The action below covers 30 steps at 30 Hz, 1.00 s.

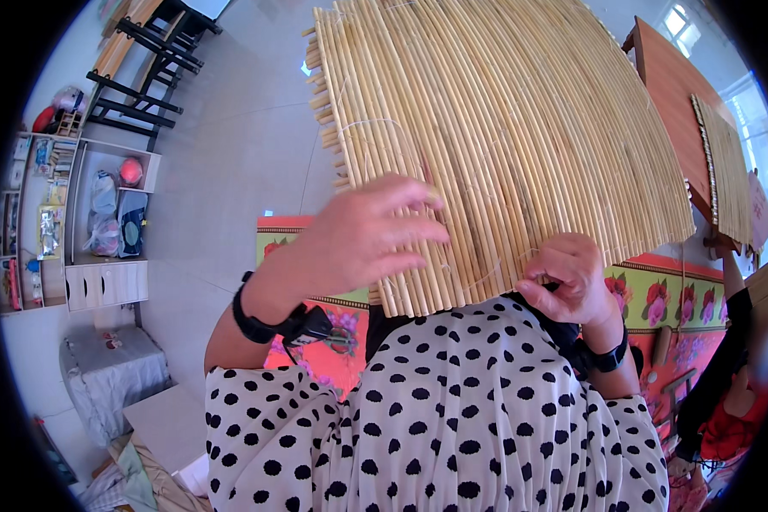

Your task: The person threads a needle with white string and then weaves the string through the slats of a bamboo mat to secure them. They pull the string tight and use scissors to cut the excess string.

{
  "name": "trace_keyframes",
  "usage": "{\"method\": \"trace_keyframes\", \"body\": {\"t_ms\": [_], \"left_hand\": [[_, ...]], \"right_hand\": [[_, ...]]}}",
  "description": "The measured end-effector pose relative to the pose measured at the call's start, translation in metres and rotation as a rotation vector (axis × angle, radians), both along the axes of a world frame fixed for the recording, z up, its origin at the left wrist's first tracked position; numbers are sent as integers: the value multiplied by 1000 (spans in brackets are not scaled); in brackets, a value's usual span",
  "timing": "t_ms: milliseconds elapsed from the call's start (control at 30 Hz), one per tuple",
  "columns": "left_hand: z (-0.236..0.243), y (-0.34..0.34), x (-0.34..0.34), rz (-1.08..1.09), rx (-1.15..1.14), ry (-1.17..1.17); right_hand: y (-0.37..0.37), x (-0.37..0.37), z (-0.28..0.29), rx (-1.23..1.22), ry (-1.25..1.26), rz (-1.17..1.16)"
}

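A large mat of thin straw-coloured reed sticks (503, 128) lies in front of me, its near edge close to my body. My left hand (375, 226) is over the mat's near left part, fingers spread and nothing visible in them. At the near edge, right of the middle, my right hand (567, 277) is closed, thumb and fingers curled together. Whatever it pinches is hidden or too fine to name. Pale thread (371, 121) loops loosely over the sticks at the left, and another thin strand runs between my hands. Stick ends jut unevenly along the left edge.
A brown table (678, 94) with a smaller reed mat (721, 171) stands at the right, near another person's dark sleeve (717, 384). Flowered red-and-green cloth (657, 299) shows beneath my mat. Left are a shelf unit (107, 286), black-framed furniture (145, 77) and a plastic-covered box (115, 380).
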<state>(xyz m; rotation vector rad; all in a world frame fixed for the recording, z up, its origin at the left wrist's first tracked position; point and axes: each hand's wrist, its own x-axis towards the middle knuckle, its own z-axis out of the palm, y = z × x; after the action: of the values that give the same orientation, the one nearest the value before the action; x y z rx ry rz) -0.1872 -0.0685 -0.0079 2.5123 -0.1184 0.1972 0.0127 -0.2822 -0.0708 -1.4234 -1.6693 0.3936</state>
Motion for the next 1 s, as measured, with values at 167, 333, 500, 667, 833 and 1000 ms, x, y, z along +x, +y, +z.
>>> {"method": "trace_keyframes", "body": {"t_ms": [167,333,500,667,833,1000], "left_hand": [[-29,-21,10,-124,102,24],[-20,-13,7,-174,143,44],[-13,1,3,-144,171,19],[3,25,5,-14,322,-42],[24,68,9,177,701,-57],[25,121,18,419,754,-72]], "right_hand": [[1,-1,5,5,-6,-8],[0,-1,9,2,-6,18],[3,-1,11,6,8,65],[5,1,13,6,23,103],[5,-1,15,-22,43,94],[5,0,12,-36,57,103]]}}
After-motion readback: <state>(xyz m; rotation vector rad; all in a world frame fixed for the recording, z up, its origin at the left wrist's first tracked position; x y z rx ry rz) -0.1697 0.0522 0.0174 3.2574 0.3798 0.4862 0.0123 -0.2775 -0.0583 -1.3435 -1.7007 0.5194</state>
